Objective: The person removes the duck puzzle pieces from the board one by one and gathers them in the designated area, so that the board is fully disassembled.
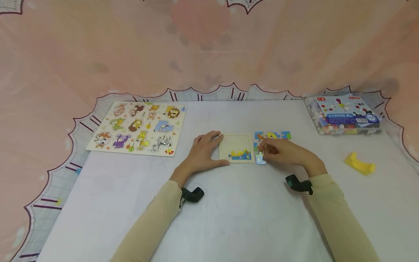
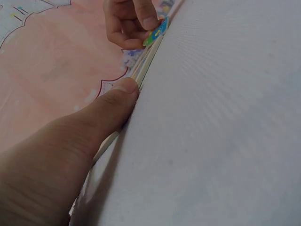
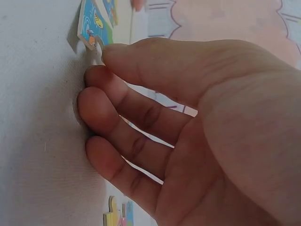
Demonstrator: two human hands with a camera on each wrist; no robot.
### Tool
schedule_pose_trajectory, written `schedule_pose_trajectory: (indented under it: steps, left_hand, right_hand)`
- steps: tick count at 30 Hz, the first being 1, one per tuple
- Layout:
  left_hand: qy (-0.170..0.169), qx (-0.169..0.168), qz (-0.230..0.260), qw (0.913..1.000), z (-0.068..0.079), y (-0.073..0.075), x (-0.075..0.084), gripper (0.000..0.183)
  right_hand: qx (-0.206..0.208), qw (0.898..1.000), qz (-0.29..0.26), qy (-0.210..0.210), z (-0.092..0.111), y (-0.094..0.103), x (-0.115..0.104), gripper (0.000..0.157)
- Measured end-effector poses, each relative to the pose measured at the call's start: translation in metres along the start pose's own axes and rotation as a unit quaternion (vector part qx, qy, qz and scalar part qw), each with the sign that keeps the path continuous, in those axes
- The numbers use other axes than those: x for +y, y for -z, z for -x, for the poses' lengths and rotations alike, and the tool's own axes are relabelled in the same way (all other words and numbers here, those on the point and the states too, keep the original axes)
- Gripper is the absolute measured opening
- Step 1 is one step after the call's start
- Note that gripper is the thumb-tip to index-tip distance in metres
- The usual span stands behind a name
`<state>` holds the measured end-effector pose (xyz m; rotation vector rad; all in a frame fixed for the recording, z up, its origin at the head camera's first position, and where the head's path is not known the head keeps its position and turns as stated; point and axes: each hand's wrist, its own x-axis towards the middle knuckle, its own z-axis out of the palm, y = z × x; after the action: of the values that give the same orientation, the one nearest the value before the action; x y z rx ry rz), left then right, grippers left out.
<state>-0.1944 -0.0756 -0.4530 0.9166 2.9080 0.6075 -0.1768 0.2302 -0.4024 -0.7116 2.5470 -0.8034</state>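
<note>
A small square wooden puzzle board lies mid-table, with joined pieces showing yellow and blue in its lower part. My left hand holds the board at its left side, fingers at the upper left corner and thumb along the lower edge. My right hand pinches a blue jigsaw piece between thumb and index finger, just beside the board's lower right corner. Fish are printed on that piece in the right wrist view. Behind the right hand lie several loose jigsaw pieces, partly hidden by it.
A larger animal puzzle board lies at the left. At the back right stands a clear plastic box with a printed label and colourful contents. A yellow curved block lies to the right of the right hand. A patterned cloth hangs behind the white table.
</note>
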Motion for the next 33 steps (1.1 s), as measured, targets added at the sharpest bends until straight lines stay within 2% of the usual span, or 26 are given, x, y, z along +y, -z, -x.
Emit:
schedule_pose_trajectory:
  steps: [6,14,20,27,33]
  left_hand:
    - [0.0,0.0,0.002,1.0,-0.002,0.003,0.001,0.094]
    - [0.005,-0.002,0.013,0.9999,-0.002,0.005,0.001,0.095]
    - [0.009,-0.006,0.013,0.9999,0.0,0.004,0.001,0.095]
    - [0.011,-0.005,0.012,0.9998,0.0,0.006,0.002,0.094]
    - [0.006,-0.003,0.021,0.9998,0.0,0.004,0.001,0.094]
  right_hand:
    - [0.005,1.0,0.007,0.014,-0.001,0.002,-0.002,0.019]
    - [0.024,1.0,0.004,-0.006,-0.005,0.001,-0.008,0.015]
    - [0.052,0.998,0.015,0.01,-0.014,-0.011,-0.016,0.018]
    - [0.055,0.997,-0.013,0.047,-0.025,-0.028,-0.03,0.025]
    - [0.061,0.997,0.011,0.051,-0.029,-0.04,-0.039,0.029]
